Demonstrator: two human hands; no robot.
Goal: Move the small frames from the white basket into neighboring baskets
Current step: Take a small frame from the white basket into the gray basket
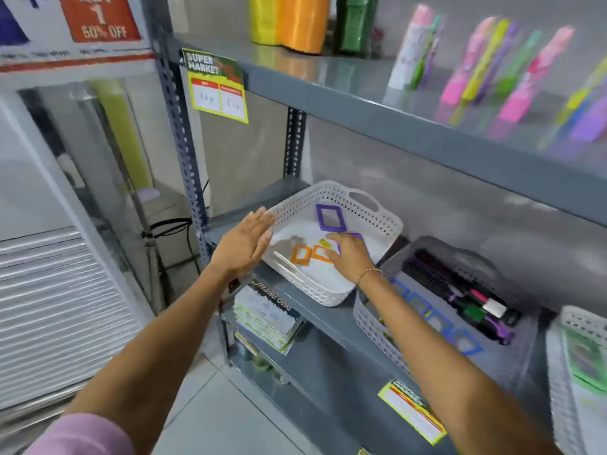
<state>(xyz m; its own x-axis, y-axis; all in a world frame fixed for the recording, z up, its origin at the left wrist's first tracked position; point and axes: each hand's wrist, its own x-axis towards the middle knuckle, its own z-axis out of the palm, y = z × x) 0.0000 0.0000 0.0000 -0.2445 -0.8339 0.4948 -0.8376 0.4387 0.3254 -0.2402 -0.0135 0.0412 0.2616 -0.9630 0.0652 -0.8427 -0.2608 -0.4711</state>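
Basket: white basket (371,221) on the grey shelf (315,323), the landmark here.
Frames: two orange frames (300,255) and a purple frame (330,218) lie inside it.
Left hand: left hand (244,246) flat, fingers spread, against its left wall, gripping nothing.
Right hand: right hand (348,254) inside, fingers down on the small frames; grip unclear.
Neighbour: grey basket (371,320) just right, holding blue frames (437,318).

- The right hand (348,254) covers part of a small purple frame (356,237) in the white basket (377,221).
- Upper-shelf coloured packets (512,77) are motion-blurred.
- Price tag (218,88) print is too small to read.
- A far-right basket (578,372) is cropped by the edge.
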